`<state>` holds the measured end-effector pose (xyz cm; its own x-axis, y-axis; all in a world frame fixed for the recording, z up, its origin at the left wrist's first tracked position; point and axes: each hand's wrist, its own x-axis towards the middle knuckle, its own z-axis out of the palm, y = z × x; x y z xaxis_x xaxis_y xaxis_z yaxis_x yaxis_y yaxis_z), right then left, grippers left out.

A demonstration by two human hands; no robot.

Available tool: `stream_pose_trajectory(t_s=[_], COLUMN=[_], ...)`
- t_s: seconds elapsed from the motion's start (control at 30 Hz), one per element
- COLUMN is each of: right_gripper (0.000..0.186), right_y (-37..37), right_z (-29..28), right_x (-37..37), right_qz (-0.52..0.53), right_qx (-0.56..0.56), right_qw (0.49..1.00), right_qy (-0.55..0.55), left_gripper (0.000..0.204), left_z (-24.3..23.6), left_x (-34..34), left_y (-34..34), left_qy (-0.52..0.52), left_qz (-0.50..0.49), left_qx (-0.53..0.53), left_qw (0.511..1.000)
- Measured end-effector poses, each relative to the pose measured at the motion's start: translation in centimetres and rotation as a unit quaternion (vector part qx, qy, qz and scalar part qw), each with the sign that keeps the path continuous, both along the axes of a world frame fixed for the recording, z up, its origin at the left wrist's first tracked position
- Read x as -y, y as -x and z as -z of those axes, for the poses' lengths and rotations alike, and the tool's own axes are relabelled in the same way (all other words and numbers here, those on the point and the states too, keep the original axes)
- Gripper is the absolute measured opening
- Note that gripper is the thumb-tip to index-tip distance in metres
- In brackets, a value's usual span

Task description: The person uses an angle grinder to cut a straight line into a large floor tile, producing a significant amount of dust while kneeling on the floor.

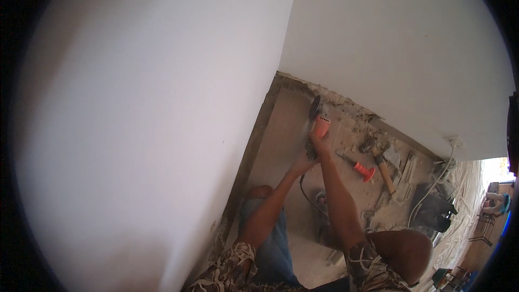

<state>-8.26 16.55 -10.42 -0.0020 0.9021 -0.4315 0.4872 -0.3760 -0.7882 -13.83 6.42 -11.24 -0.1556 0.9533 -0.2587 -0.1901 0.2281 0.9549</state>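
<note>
Head view: two bare hands on one power tool, center of the frame.
Angle grinder: orange-and-black handheld angle grinder (322,125), just above center; dark round disc (315,107) at its upper end, near the broken wall base; touching or apart, cannot tell.
Right hand (320,144): closed around the grinder just below the orange part.
Left hand (302,166): closed around the rear end, lower and further left; exact finger placement too small to tell.
Cord: thin black cord (306,193), runs down from the tool's rear.
Chisel: dark metal chisel with a red-orange ribbed grip (363,170), lying right of center.
Hammer: dark-headed hammer with a wooden handle (384,173), just right of the chisel, among rubble.
Floor: smooth beige floor (278,130), center; broken debris along the right wall's base.
Walls: large white wall (151,108) at left, grey-white wall (400,38) at upper right.
Socket: white wall socket (453,140) with a white cable (433,185), right side.
</note>
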Motion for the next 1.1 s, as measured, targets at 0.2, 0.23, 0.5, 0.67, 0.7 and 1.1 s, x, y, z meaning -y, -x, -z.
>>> stream_pose_trajectory(t_s=[0.2, 0.23, 0.5, 0.67, 0.7, 1.1], right_gripper=[0.092, 0.092, 0.087, 0.079, 0.080, 0.091], right_y=[-1.3, -1.1, -1.1, -1.0, -0.8, 0.2], right_z=[-1.5, -1.7, -1.3, -1.5, -1.7, -3.5], right_x=[0.3, 0.4, 0.0, -0.2, -0.1, 0.2], right_qz=[0.001, 0.002, -0.006, -0.011, -0.012, -0.014], right_qx=[0.040, 0.059, 0.057, 0.056, 0.055, 0.057], right_qw=[0.999, 0.998, 0.998, 0.998, 0.998, 0.998], right_qy=[0.006, 0.000, -0.002, -0.026, -0.019, 0.015], left_gripper=[0.080, 0.079, 0.067, 0.067, 0.067, 0.086], left_z=[-3.6, -4.1, -3.2, -1.0, -0.7, -1.6], left_x=[0.2, 0.4, 0.2, -0.1, -0.2, -0.3], left_y=[-0.5, -0.5, -0.4, -1.0, -1.1, -0.2], left_qy=[0.023, 0.019, 0.024, -0.005, -0.006, -0.040], left_qz=[-0.010, -0.026, 0.002, -0.017, -0.026, -0.023], left_qx=[-0.013, 0.002, 0.042, 0.026, 0.022, -0.041], left_qw=[1.000, 0.999, 0.999, 1.000, 0.999, 0.998])
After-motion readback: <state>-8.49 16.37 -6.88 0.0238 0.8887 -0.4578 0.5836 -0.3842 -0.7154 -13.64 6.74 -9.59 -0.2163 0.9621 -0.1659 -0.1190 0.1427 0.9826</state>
